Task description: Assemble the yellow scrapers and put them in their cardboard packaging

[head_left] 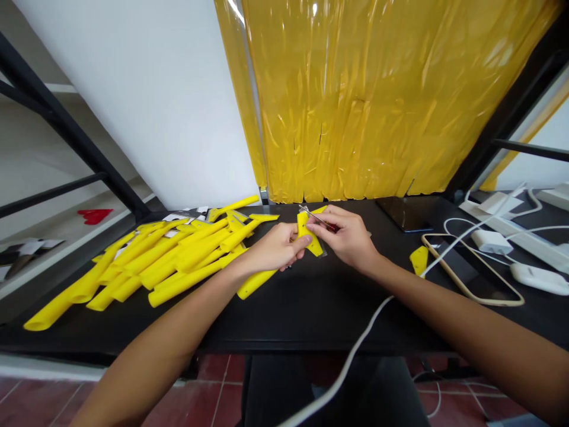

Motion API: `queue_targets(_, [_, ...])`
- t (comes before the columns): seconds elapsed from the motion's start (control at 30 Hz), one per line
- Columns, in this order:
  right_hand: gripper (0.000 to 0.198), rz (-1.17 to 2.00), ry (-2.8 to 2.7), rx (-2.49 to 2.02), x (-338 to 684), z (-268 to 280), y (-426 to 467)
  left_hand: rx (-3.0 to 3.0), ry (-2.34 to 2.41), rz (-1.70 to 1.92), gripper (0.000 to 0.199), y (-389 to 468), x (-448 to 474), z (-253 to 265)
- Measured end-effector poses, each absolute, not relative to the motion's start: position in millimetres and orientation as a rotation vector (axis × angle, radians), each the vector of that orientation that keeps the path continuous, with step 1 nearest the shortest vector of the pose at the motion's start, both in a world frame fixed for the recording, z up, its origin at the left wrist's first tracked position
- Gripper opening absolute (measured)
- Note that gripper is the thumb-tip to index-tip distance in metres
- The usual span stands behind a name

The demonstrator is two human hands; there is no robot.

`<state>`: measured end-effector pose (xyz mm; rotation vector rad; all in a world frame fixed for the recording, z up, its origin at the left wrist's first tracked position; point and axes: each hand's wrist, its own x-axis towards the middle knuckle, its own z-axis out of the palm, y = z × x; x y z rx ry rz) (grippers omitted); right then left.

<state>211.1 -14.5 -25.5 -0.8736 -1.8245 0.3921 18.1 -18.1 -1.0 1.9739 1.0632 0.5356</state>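
The yellow piece (316,247), bright and flat with small dark spots, sits above the black bench (311,317), pinched in the left hand's (281,244) grip. The right hand's (349,234) grip clasps a slim tool (329,226) (dark red handle) over it. Bench surface stretches to the front edge; yellow handles (195,254) crowd left.

The desk (338,323) has a flat, matte black top. Take the beige-edged phone (482,273), lying flat on it, as the landmark. Just left of it sits a small yellow piece (418,260) with a pointed shape. Behind it and to the left lies a dark, glossy flat device (404,214). A white power strip (528,234) and a rounded white case (540,277) lie to its right. Well to its left spreads a heap of yellow handles (186,255), overlapping one another.
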Motion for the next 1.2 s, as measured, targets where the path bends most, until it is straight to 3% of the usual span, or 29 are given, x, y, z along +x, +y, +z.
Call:
queue_targets(0.6, [0.01, 0.341, -1.821, -1.045, 205, -29, -17, 2.357, 1.29, 0.558, 0.03, -20, 24, -4])
queue_targets(0.8, [0.027, 0.474, -1.679, -1.089, 208, -36, -8, 2.095, 1.184, 0.49, 0.031, -19, 20, -5])
queue_targets(1.07, [0.025, 0.869, -1.764, -0.977, 208, -33, -8, 1.917, 1.074, 0.438, 0.035, -16, 18, -6])
queue_targets(1.2, [0.035, 0.995, -1.754, -0.958, 209, -35, -6, 1.944, 1.086, 0.384, 0.04, -16, 16, -2])
